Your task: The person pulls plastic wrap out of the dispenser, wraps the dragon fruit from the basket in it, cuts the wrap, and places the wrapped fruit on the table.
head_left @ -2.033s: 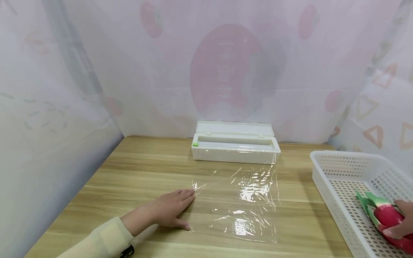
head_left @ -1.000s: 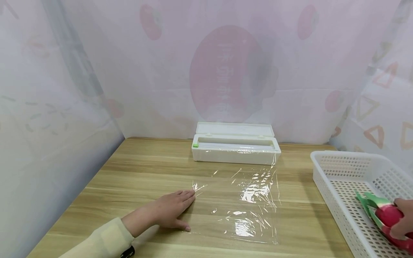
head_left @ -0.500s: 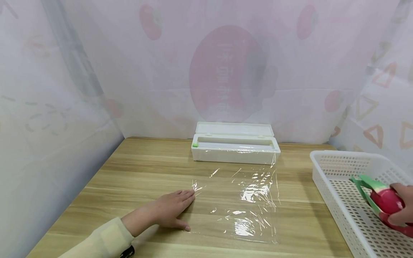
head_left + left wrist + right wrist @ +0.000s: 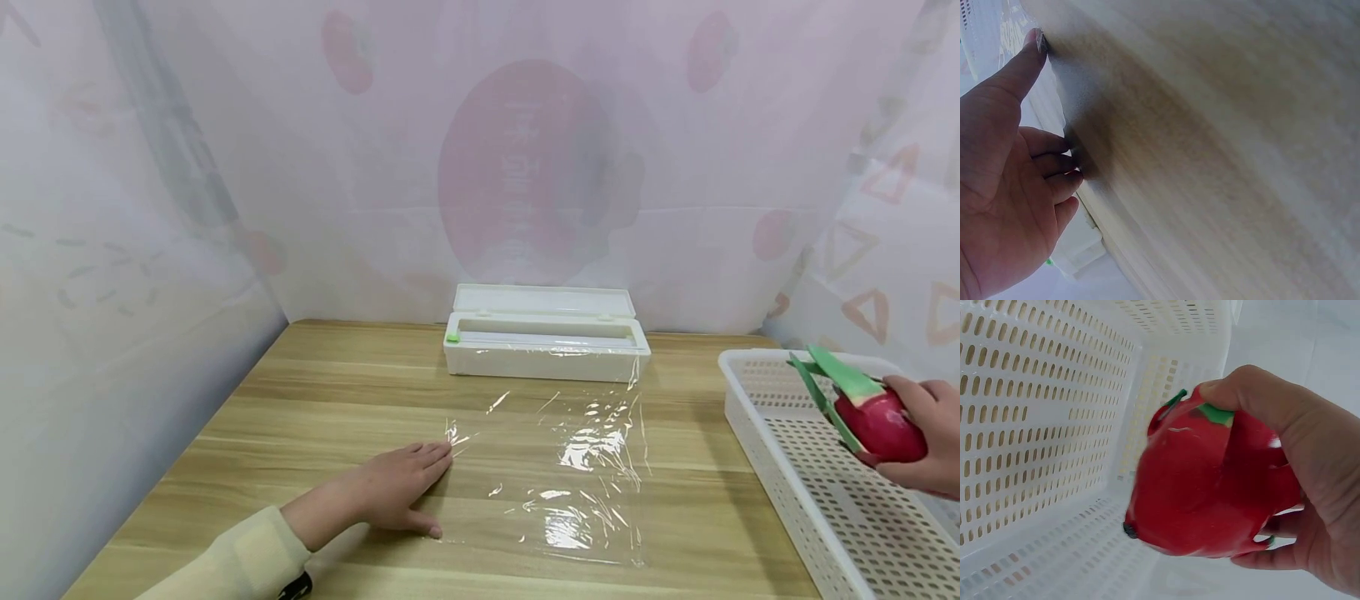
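My right hand [image 4: 933, 433] grips a red dragon fruit [image 4: 885, 425] with green leafy tips, up over the white basket. The right wrist view shows the thumb on one side of the dragon fruit [image 4: 1185, 481] and fingers curled under the other. My left hand [image 4: 397, 487] lies with straight fingers on the left edge of a clear sheet of plastic wrap [image 4: 577, 492] spread over the table. In the left wrist view the thumb and fingertips of that hand [image 4: 1016, 187] press along the film's edge. The wrap runs back to a white cling film dispenser [image 4: 547, 361], its lid raised.
The white perforated basket [image 4: 780, 492] stands on the right of the wooden table [image 4: 315, 400]. A green slider [image 4: 453, 337] sits at the dispenser's left end. Printed pale cloth [image 4: 360, 208] encloses the back and sides.
My right hand has lifted the dragon fruit from the basket floor, up and a little leftward. The left hand and the plastic wrap have stayed in place.
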`<state>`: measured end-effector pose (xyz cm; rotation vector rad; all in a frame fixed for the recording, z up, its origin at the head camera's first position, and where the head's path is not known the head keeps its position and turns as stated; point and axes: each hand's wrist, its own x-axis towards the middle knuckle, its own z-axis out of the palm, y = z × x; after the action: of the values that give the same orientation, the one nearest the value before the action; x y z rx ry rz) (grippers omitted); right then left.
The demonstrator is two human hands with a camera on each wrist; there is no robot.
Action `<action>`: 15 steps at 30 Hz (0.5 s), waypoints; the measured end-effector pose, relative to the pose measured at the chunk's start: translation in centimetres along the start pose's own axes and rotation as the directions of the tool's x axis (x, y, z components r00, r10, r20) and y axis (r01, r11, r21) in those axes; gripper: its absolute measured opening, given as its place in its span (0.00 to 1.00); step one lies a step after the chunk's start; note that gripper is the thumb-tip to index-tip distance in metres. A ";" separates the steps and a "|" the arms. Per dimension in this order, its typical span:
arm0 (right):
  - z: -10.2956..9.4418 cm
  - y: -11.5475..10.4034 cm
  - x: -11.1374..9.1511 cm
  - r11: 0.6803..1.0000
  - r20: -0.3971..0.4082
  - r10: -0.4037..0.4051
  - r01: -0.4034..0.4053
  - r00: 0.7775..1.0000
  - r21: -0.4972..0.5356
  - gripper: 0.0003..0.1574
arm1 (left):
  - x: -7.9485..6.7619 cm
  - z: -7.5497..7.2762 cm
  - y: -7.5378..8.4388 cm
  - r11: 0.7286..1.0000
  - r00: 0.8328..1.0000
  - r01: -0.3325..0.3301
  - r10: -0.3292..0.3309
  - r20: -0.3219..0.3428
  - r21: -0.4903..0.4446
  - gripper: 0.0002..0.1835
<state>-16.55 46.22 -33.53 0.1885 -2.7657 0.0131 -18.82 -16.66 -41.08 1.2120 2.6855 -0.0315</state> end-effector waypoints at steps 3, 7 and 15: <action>-0.2 -0.6 0.4 0.997 -0.100 -0.071 0.070 0.992 -0.018 0.76 | 0.0 0.0 0.0 1.000 1.000 0.001 -0.001 -0.001 -0.004 0.52; -0.9 -1.3 0.9 0.991 -0.168 -0.131 0.124 0.977 -0.049 0.77 | 0.0 0.1 -0.1 1.000 1.000 -0.002 0.002 -0.006 -0.004 0.52; -2.0 -2.8 1.9 0.984 -0.261 -0.168 0.146 0.951 -0.102 0.80 | 0.0 0.3 -0.2 1.000 1.000 -0.009 0.009 -0.021 -0.001 0.51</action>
<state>-17.17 43.23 -31.02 0.3582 -2.4682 -0.1074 -18.96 -16.80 -41.36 1.2314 2.6970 -0.0170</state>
